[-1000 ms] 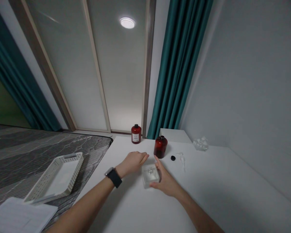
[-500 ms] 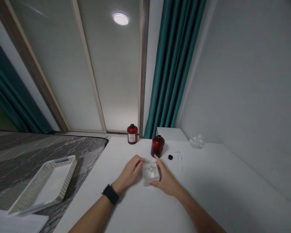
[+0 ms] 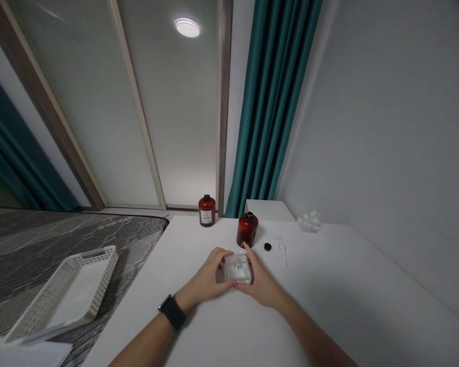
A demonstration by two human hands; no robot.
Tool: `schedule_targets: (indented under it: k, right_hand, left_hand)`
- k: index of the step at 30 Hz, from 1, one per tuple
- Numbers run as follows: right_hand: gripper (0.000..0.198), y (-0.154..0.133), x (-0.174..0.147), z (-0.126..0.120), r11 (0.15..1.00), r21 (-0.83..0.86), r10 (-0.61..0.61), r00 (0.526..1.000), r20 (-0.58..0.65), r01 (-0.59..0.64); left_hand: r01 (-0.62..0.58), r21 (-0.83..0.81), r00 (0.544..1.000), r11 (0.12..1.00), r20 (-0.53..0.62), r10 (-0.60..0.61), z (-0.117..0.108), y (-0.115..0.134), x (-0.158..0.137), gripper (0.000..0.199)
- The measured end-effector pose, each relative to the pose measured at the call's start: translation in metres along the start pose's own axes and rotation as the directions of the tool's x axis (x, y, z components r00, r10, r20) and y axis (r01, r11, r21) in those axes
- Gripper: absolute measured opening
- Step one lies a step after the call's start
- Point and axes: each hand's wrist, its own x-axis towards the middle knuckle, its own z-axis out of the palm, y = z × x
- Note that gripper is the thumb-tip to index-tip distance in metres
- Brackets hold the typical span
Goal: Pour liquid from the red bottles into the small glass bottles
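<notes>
Between my two hands a clear, square bottle [image 3: 235,275] stands on the white table [image 3: 229,331], its round neck facing up toward me. My left hand [image 3: 210,277] grips its left side, with the thumb at the near edge and the fingers at the far corner. My right hand [image 3: 260,280] wraps the right side in the same way. Just beyond the fingers is a dark red bottle [image 3: 247,230] with its neck uncapped. A black cap [image 3: 267,246] lies to its right, beside a clear pump-like piece [image 3: 281,247].
A capped red bottle [image 3: 207,211] with a white label stands at the table's far edge. Crumpled clear plastic [image 3: 309,221] lies at the back right near the wall. A white perforated basket [image 3: 109,278] is left of the table, beyond its edge.
My left hand has closed around the clear square bottle, its thumb coming to the near edge. My right hand has kept its hold. The view has shifted slightly.
</notes>
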Motion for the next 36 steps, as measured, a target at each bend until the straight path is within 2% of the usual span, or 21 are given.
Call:
schedule_targets:
  k: [6,10,11,13,15,18,21,27,33,36]
  right_hand:
    - [0.108,0.004,-0.003,-0.009,0.997,-0.041,-0.061,0.997,0.053,0.063]
    - [0.093,0.008,-0.005,-0.021,0.986,-0.063,-0.146,0.979,0.145,0.157]
    - [0.087,0.01,-0.004,-0.023,0.982,-0.079,-0.16,0.979,0.125,0.171]
    - [0.074,0.015,0.0,-0.027,0.962,-0.193,-0.195,0.981,-0.002,0.191]
    - [0.061,0.021,0.007,-0.03,0.91,-0.375,-0.258,0.95,-0.174,0.178]
    - [0.044,0.031,0.014,-0.039,0.852,-0.506,-0.308,0.908,-0.283,0.131]
    - [0.039,0.038,0.017,-0.05,0.813,-0.578,-0.315,0.889,-0.333,0.072]
    - [0.041,0.053,0.02,-0.063,0.737,-0.676,-0.326,0.866,-0.38,-0.019]
    - [0.04,0.07,0.02,-0.077,0.699,-0.694,-0.267,0.837,-0.477,-0.172]
    - [0.039,0.076,0.021,-0.082,0.694,-0.691,-0.246,0.835,-0.492,-0.203]
  left_hand:
    - [-0.006,-0.035,1.0,0.999,-0.018,0.005,-0.001,0.001,0.001,0.053]
    - [0.001,-0.044,1.0,0.999,-0.013,-0.002,-0.002,0.002,0.002,0.053]
    - [0.001,-0.042,1.0,0.999,-0.013,-0.001,-0.003,0.002,0.002,0.053]
    - [0.002,-0.037,1.0,0.999,-0.01,-0.003,-0.002,0.001,0.002,0.053]
    - [0.011,-0.032,1.0,0.999,-0.004,-0.011,-0.003,0.0,0.002,0.053]
    - [0.025,-0.03,1.0,0.999,0.006,-0.025,-0.003,0.001,0.002,0.052]
    - [0.028,-0.024,1.0,0.999,0.009,-0.028,-0.004,0.002,0.002,0.051]
    - [0.041,-0.013,0.999,0.999,0.002,-0.041,-0.006,0.005,0.003,0.049]
    - [0.053,-0.014,0.998,0.998,0.021,-0.053,-0.008,0.006,0.003,0.049]
    - [0.052,-0.011,0.998,0.999,0.023,-0.052,-0.008,0.006,0.002,0.05]
